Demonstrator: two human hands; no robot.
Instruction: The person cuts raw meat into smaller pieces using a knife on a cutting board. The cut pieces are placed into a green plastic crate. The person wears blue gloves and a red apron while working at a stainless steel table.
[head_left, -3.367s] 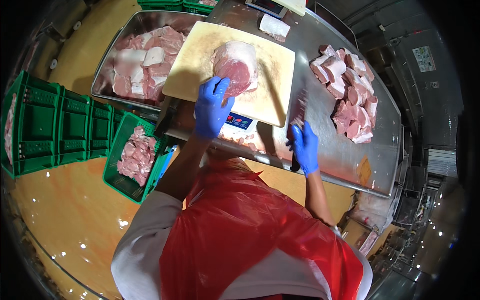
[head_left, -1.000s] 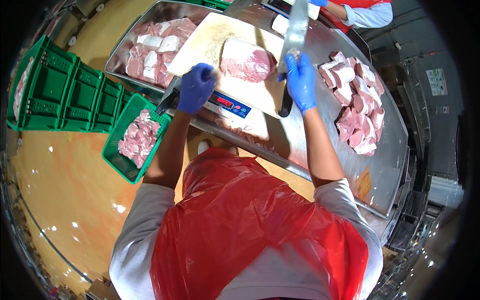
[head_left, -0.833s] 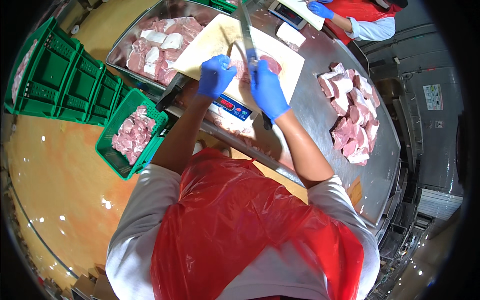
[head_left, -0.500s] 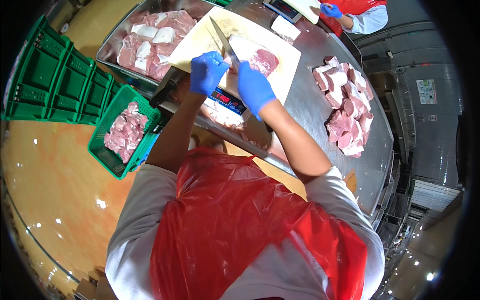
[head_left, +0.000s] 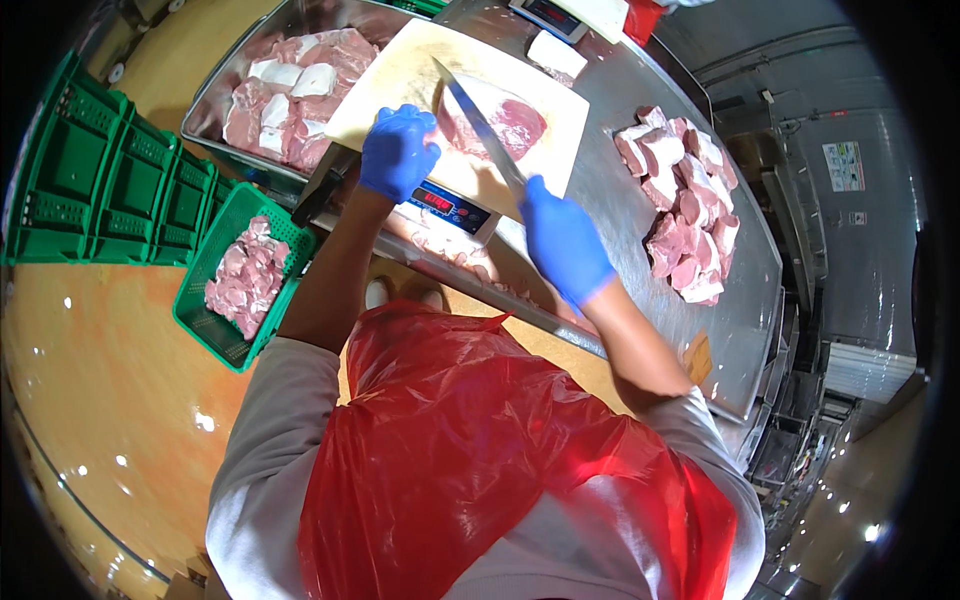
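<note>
My right hand [head_left: 566, 240], in a blue glove, is closed round the handle of a long knife [head_left: 482, 128]. Its blade slants up and left over a piece of raw meat [head_left: 512, 122] with a white fat side. That meat lies on a pale cutting board [head_left: 400, 80]. Left of the meat, my left hand [head_left: 396, 155], also gloved in blue, is curled above the board's near left edge. Whatever its fingers hold, if anything, is hidden. A digital scale [head_left: 455, 208] with a lit display sits at the board's near edge.
Large meat pieces fill a metal tub [head_left: 215, 95] at the far left. Cut pieces [head_left: 690, 200] lie heaped on the steel table [head_left: 620, 225] to the right. A green basket [head_left: 190, 315] holds trimmings [head_left: 245, 275], near green crates [head_left: 75, 170]. A white block [head_left: 556, 56] stands behind the board.
My right hand has drawn the knife rightward and toward me, away from my left hand. My left hand has shifted slightly left. Another person's gloved hand at the top right has left the view.
</note>
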